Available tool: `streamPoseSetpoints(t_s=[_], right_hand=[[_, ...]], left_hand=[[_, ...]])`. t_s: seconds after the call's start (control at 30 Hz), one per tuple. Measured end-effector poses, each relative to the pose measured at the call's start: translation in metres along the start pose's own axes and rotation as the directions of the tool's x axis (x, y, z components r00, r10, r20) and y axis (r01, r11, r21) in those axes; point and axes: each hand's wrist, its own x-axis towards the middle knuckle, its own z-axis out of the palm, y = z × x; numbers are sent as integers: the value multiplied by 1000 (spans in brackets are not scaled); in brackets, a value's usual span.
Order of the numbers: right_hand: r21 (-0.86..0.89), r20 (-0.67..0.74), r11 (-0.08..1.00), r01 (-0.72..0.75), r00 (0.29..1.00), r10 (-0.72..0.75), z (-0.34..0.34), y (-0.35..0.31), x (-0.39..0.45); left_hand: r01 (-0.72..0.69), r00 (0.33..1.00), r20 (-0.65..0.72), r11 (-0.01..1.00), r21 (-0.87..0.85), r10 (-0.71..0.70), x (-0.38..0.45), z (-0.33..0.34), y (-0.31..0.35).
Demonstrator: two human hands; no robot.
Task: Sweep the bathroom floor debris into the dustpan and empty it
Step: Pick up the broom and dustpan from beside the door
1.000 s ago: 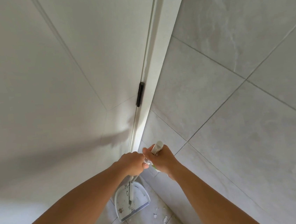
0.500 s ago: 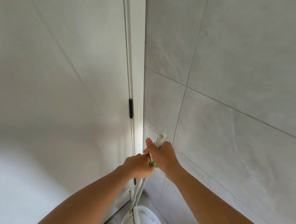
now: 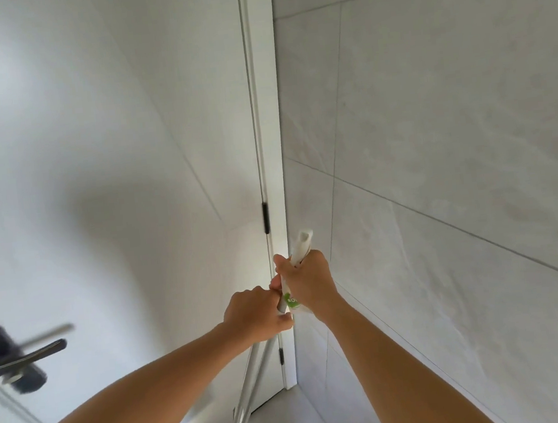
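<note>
While both hands meet by the door (image 3: 110, 160) hinge (image 3: 265, 218), the right hand (image 3: 307, 282) grips the broom handle (image 3: 300, 245) near its top; the left hand (image 3: 252, 312) curls round a second pole (image 3: 254, 379), both poles slanting floorward.

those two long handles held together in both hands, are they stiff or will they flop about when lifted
Probably stiff: the two handles run straight down from the grip without sagging. Likely light, since the left hand and right hand simply wrap round them. Held only near the top, their lower ends may swing or splay apart.
</note>
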Motion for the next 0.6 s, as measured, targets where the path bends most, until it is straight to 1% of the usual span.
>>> streamPoseSetpoints(t_s=[0.2,0.4,0.6], right_hand=[[15,64,1000,18,998,-19,8,-21,-13],[13,111,999,35,993,-37,32,-49,-28],[-27,219,997,72,974,-64,83,-68,-56]], left_hand=[[14,999,-36,999,30,-13,-24,-15,-16],[15,997,-71,999,-32,-17,-48,-30,-48],[28,995,-90,993,-114,-38,-88,-28,-100]])
